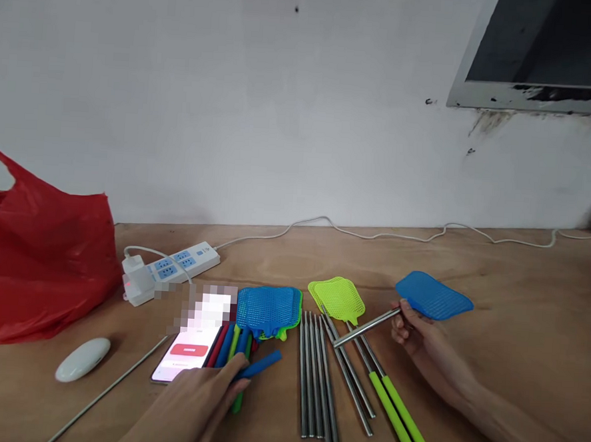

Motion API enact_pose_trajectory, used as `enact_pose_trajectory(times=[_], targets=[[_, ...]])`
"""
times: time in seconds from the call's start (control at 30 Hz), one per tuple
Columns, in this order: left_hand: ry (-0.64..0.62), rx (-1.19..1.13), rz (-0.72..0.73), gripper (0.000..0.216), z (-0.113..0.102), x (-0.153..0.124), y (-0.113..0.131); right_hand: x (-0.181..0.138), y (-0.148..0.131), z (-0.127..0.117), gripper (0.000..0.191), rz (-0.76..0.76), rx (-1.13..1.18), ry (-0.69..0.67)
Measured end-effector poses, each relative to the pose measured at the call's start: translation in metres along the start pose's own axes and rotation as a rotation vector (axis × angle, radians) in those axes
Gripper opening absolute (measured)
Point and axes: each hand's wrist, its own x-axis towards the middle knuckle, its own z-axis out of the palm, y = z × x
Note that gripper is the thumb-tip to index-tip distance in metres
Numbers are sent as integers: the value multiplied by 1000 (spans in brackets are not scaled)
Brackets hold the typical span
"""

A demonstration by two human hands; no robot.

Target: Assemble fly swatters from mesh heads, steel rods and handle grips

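My right hand (412, 328) is closed round the metal rod of a blue fly swatter (434, 296), whose mesh head points up and right. My left hand (199, 402) rests on the wooden table (520, 315), its fingertips pinching a loose blue handle sleeve (261, 365). Beside that hand lie red, blue and green handle sleeves (225, 347) and a lit phone (187, 354). A stack of blue and green swatter heads (268, 311) lies in the middle. A green swatter head (337, 298) lies near several bare metal rods (319, 376) and two rods with green grips (398, 414).
A red plastic bag (33, 258) stands at the left. A white power strip (169, 270) with a cable (375, 234) lies by the wall. A white oval object (83, 359) and a thin single rod (110, 386) lie front left. A dark window frame (546, 56) hangs top right.
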Motion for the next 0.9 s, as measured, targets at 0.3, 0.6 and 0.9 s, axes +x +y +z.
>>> enact_pose_trajectory(times=[0.3,0.6,0.9], targets=[[-2,-43,56,38,-5,21,25,-20,6,29,22,121,62,-132],[1,-60,60,24,1,19,27,-24,1,31,20,144,160,-132],[-49,425,-196,39,17,22,23,-18,2,37,24,107,99,-148]])
